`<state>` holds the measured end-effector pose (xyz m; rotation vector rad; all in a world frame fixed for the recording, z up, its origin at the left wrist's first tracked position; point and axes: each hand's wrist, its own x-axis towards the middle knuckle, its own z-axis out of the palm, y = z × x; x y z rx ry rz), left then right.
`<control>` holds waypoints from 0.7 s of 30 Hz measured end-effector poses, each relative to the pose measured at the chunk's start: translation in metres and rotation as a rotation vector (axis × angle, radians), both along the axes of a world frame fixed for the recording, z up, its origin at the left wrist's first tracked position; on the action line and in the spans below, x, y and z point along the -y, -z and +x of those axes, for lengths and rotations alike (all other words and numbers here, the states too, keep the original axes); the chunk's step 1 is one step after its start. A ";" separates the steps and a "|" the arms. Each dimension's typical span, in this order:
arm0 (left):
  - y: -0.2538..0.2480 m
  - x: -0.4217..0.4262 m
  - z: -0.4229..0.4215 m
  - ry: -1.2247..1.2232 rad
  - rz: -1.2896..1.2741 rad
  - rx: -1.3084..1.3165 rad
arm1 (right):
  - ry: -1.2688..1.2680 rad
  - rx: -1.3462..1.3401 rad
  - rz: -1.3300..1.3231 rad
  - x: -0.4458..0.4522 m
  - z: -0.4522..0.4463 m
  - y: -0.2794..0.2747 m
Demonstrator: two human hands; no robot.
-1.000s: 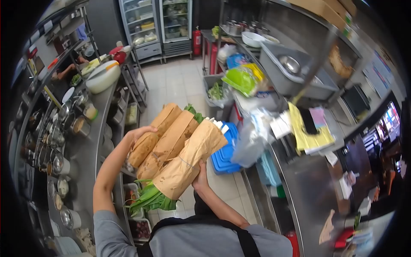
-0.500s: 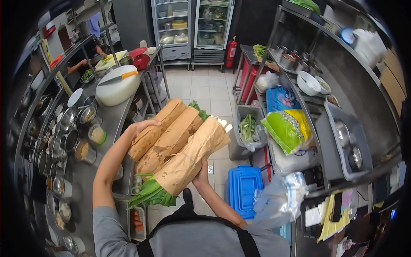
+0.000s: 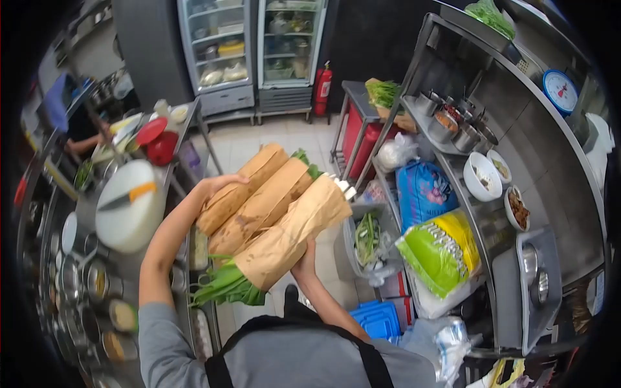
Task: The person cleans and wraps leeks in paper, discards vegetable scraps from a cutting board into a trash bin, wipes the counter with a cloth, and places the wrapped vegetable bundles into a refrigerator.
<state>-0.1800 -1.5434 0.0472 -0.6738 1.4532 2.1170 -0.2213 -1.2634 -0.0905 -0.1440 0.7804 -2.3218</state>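
Observation:
Three long bundles wrapped in brown paper lie side by side in front of my chest. The nearest bundle of green onions (image 3: 291,236) shows white stalk ends at its upper right and long green leaves at its lower left. A middle paper-wrapped bundle (image 3: 268,200) has green leaves showing at its top, and its paper is stained. My left hand (image 3: 223,186) is curled over the far-left paper-wrapped bundle (image 3: 249,178), whose contents are hidden. Beneath the nearest bundle, my right hand (image 3: 305,260) supports it from below, with its fingers mostly hidden.
A steel counter at left carries a round white cutting board (image 3: 132,223) with an orange-handled knife (image 3: 129,195). Glass-door fridges (image 3: 220,58) and a fire extinguisher (image 3: 322,90) stand ahead. On the right are a steel shelf (image 3: 446,149), a grey bin (image 3: 346,249) and a blue lidded box (image 3: 376,318).
The view has turned to the right and advanced along the aisle; fridges and counter shift left, the blue box slides lower. The bundles stay in both hands at about the same place before my body.

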 end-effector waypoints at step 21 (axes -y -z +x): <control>-0.044 0.338 -0.480 0.176 -0.033 -0.061 | 0.186 0.127 0.004 0.329 -0.407 -0.057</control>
